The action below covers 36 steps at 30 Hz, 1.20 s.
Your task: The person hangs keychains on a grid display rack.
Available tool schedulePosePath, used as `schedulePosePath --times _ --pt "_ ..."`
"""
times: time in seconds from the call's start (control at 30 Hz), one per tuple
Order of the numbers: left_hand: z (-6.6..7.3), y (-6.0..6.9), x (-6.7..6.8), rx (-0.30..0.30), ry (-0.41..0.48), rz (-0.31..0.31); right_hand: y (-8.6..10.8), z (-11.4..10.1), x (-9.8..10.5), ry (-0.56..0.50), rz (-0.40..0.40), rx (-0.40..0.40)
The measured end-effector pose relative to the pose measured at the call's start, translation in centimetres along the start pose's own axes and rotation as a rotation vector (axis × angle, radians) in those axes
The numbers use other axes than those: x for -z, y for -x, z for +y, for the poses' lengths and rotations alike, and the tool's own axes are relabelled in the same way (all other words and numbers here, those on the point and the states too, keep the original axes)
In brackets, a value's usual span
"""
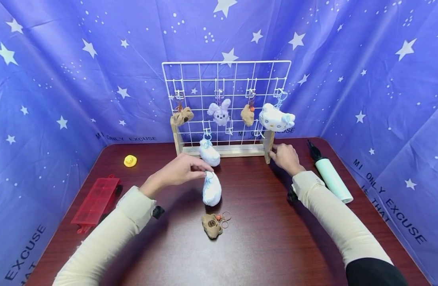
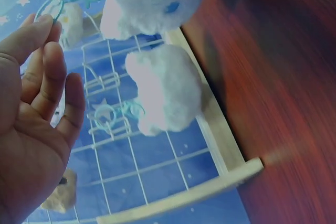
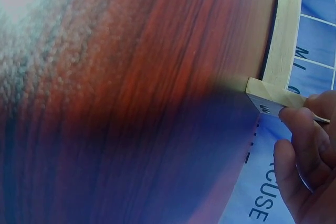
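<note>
My left hand (image 1: 183, 170) pinches the light blue ring of a white plush keychain (image 1: 212, 192) between thumb and forefinger. The plush (image 2: 155, 1) dangles in front of a white wire grid rack (image 1: 226, 62) on a wooden base. Another white plush keychain (image 1: 209, 154) hangs from a low hook just behind it. My right hand (image 1: 286, 158) holds the rack's right wooden upright (image 3: 275, 95) between thumb and fingers. Higher hooks carry a brown plush (image 1: 183, 116), a lilac rabbit (image 1: 220, 115), a second brown plush (image 1: 247, 116) and a white cat plush (image 1: 276, 118).
On the table in front lies a brown bear keychain (image 1: 212, 225) with its rings. A red compartment box (image 1: 97, 200) and a yellow toy duck (image 1: 130, 161) are at left. A pale green cylinder (image 1: 333, 180) with a black end lies at right. A starry blue curtain surrounds the table.
</note>
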<state>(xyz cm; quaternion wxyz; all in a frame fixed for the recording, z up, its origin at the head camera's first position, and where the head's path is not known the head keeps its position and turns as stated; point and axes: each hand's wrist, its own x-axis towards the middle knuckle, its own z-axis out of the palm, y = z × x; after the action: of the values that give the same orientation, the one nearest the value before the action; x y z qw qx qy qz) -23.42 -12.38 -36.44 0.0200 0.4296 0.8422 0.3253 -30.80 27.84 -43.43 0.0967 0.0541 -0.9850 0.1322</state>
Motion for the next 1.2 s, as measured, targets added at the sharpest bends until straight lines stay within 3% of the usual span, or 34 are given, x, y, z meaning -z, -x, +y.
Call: schedulePosePath --times 0.23,0.47,0.83,1.2 --pt "1.1 -1.8 -1.1 0.024 -0.017 0.048 0.0 0.0 0.0 -0.006 -0.007 -0.001" --pt "1.7 -3.6 -2.0 -0.002 -0.043 0.141 0.0 0.0 0.0 -0.006 -0.011 -0.005" --pt "2.4 -6.0 -2.6 0.075 -0.051 0.209 0.0 0.0 0.1 -0.012 -0.008 -0.01" --pt "1.9 -8.1 -3.3 0.151 -0.041 0.274 0.0 0.1 -0.1 -0.013 -0.006 -0.017"
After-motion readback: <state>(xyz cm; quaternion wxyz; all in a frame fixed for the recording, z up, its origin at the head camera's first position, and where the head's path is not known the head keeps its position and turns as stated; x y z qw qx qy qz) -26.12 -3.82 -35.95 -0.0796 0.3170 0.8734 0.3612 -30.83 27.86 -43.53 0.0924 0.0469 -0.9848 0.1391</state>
